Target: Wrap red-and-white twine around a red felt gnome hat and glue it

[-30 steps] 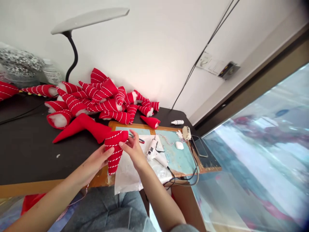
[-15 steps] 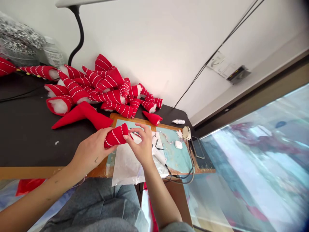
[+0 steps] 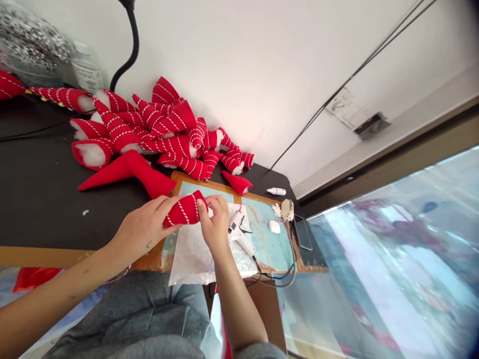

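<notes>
A red felt cone (image 3: 182,211) wound with red-and-white twisted cord is held between my two hands above the board. My left hand (image 3: 146,227) wraps around its left part. At the open right end, my right hand (image 3: 215,219) pinches the rim between thumb and fingers. What lies inside that end is mostly hidden by the fingers. Just right of my right hand, a white glue gun (image 3: 241,239) rests on a white plastic sheet (image 3: 190,259). A piece of the twisted cord (image 3: 255,213) lies beyond it on the blue board (image 3: 273,249).
A heap of striped, stuffed red cones (image 3: 168,124) fills the back of the black table (image 3: 41,199). Plain red felt (image 3: 130,172) lies in front. To the right are a white marker-like tube (image 3: 276,191), a white case (image 3: 274,227), a phone (image 3: 303,232) and cables (image 3: 290,279).
My right hand has closed its fingers onto the cone's open end, where they were more spread before. The view has shifted slightly.
</notes>
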Demonstrator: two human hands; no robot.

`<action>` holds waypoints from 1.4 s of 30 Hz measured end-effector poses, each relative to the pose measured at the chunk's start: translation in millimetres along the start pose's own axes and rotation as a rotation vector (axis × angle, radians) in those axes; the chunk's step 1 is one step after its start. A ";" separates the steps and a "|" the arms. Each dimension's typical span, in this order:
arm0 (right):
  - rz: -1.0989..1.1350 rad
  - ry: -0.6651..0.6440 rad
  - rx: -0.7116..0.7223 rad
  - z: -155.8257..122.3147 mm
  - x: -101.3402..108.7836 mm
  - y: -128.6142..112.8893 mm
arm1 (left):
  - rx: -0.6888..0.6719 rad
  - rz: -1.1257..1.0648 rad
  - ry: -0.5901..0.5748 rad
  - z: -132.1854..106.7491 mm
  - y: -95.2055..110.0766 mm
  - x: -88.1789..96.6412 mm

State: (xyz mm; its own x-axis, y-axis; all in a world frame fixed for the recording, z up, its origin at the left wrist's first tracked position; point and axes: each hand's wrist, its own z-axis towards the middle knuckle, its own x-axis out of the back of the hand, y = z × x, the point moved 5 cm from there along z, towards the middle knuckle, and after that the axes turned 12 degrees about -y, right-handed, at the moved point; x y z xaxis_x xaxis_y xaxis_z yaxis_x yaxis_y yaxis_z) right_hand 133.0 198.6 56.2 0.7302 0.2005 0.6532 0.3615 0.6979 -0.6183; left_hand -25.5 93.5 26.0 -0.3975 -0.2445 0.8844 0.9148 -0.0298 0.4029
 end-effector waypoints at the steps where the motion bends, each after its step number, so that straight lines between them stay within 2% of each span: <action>1: -0.057 0.011 -0.004 1.2 -0.6 0.7 | 0.015 -0.035 -0.021 2.1 -0.7 -1.4; 5: -0.177 0.052 0.024 0.1 2.3 1.0 | 0.095 -0.250 -0.139 10.2 -8.0 -9.8; 8: -0.236 0.092 0.157 -5.4 8.1 -5.3 | 0.118 -0.396 -0.222 13.2 -11.1 -14.9; 11: -0.289 0.065 0.283 -9.5 10.2 -8.1 | 0.123 -0.463 -0.249 14.2 -11.0 -16.0; 13: -0.291 0.067 0.294 -10.8 12.8 -5.4 | 0.128 -0.469 -0.252 14.7 -10.7 -16.2; 17: -0.176 0.085 0.232 -11.6 19.1 1.5 | 0.117 -0.424 -0.254 16.8 -10.4 -17.3; 19: -0.133 0.024 0.227 -10.1 17.5 2.5 | 0.089 -0.356 -0.234 18.6 -9.6 -16.6; 23: -0.244 -0.176 0.270 -6.7 7.2 7.3 | 0.004 -0.157 -0.166 21.0 -8.8 -13.3; 26: -0.276 -0.165 0.217 -7.0 12.0 19.6 | -0.107 0.020 -0.086 21.9 -12.7 -10.7; 29: -0.136 -0.164 0.185 -6.7 21.3 25.9 | -0.283 0.173 -0.031 28.1 -17.3 -6.8; 32: 0.003 -0.375 0.144 -0.8 15.7 24.2 | -0.500 0.242 -0.068 45.8 -14.8 4.6; 34: 0.132 -0.500 0.038 4.4 6.1 26.3 | -0.614 0.243 -0.128 62.8 -9.3 17.6; 35: 0.260 -0.515 -0.052 6.5 1.3 30.1 | -0.660 0.240 -0.157 71.1 -5.9 24.8; 37: 0.591 -0.462 -0.257 7.3 -9.3 42.0 | -0.682 0.215 -0.143 84.8 -1.1 41.0; 39: 0.856 -0.363 -0.414 3.6 -19.8 55.0 | -0.627 0.142 -0.033 90.1 -0.2 55.5; 42: 0.985 -0.270 -0.493 -3.4 -30.5 68.4 | -0.494 -0.090 0.167 77.3 -5.0 61.0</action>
State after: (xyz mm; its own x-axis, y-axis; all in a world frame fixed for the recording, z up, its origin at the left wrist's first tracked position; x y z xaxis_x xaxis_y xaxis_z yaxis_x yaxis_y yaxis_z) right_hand 137.5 237.9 -7.5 0.6956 0.6961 -0.1775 -0.0689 -0.1812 -0.9810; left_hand -59.9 153.7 96.1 -0.4962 -0.3701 0.7853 0.8185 -0.5012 0.2810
